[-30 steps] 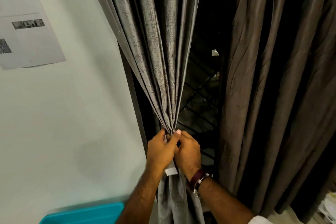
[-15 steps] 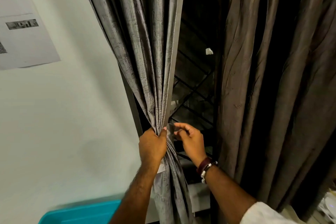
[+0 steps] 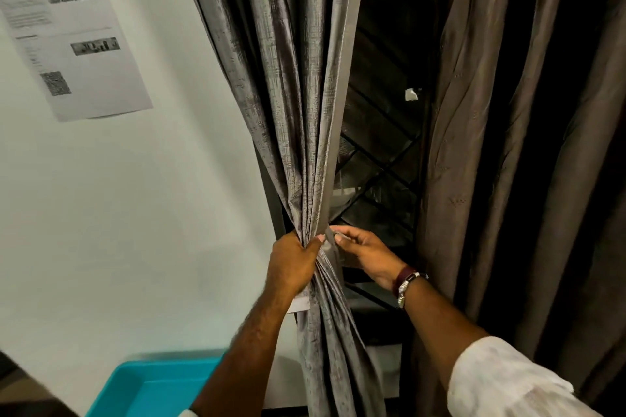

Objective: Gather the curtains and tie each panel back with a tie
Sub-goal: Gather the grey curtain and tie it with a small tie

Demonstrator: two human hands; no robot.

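The grey textured left curtain panel (image 3: 298, 105) hangs from the top and is bunched into a narrow waist at mid-height. My left hand (image 3: 294, 262) grips that bunched waist from the left side. Just right of it, my right hand (image 3: 364, 252) pinches the end of a grey fabric tie (image 3: 330, 240) that lies against the bunch. A white tag (image 3: 299, 305) shows below my left hand. The brown right curtain panel (image 3: 508, 162) hangs loose and ungathered.
Between the panels is a dark window with a black metal grille (image 3: 382, 173). A white wall (image 3: 135, 213) with a printed paper sheet (image 3: 71, 30) is on the left. A turquoise tray (image 3: 152, 386) sits at the lower left.
My hands, together on the bunch a second ago, have separated: the right hand drew the tie end out to the right while the left kept its grip. The view shifted left.
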